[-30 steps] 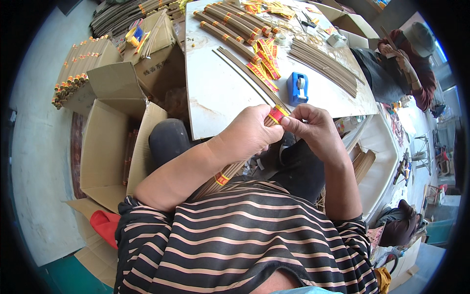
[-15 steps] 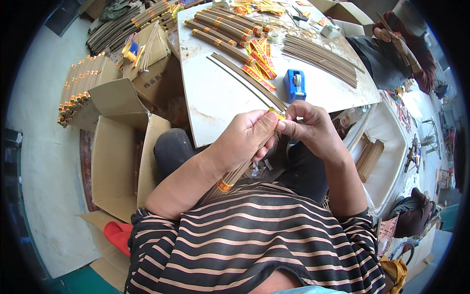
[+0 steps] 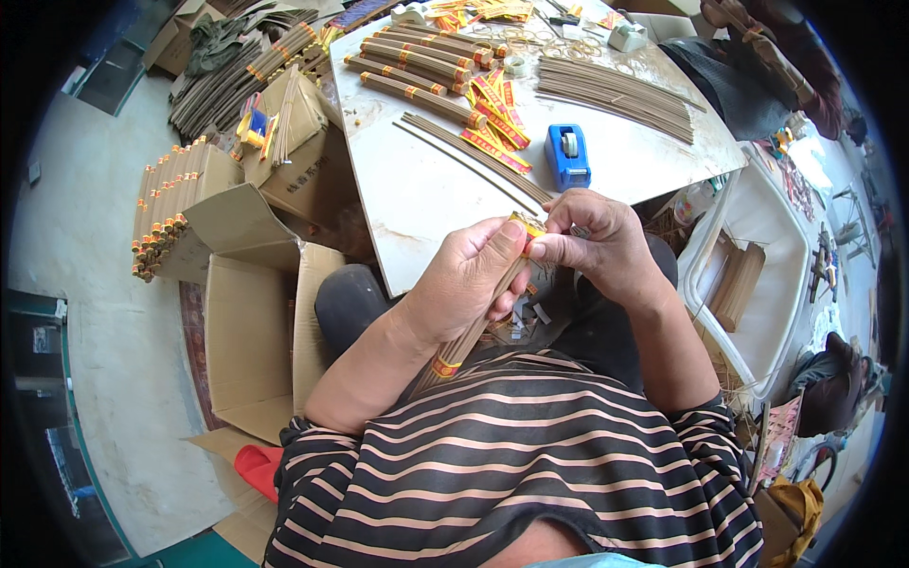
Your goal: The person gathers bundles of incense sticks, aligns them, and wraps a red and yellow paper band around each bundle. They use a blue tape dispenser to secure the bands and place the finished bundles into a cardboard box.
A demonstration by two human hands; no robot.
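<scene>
My left hand [image 3: 464, 279] is wrapped around a bundle of thin brown incense sticks [image 3: 466, 343], which slants from near my lap up toward the table edge. A red and yellow paper band [image 3: 446, 367] circles the bundle's lower end. Around the upper end sits another yellow and red paper band [image 3: 528, 224], with my left thumb pressed against it. Thumb and fingers of my right hand [image 3: 601, 248] pinch at this upper band. Just beyond, loose incense sticks [image 3: 473, 156] lie on the white table [image 3: 417, 218], beside a blue tape dispenser [image 3: 568, 159].
Finished bundles [image 3: 417, 62], loose paper bands [image 3: 497, 118] and a spread of sticks [image 3: 615, 97] lie farther back on the table. An open cardboard box [image 3: 251, 341] stands at left, a white tub [image 3: 757, 369] at right. Another person's arm [image 3: 772, 62] shows far right.
The head view has shifted slightly. The bundle's upper end has tilted more into sight, showing more of its band. Both hands keep nearly the same grip.
</scene>
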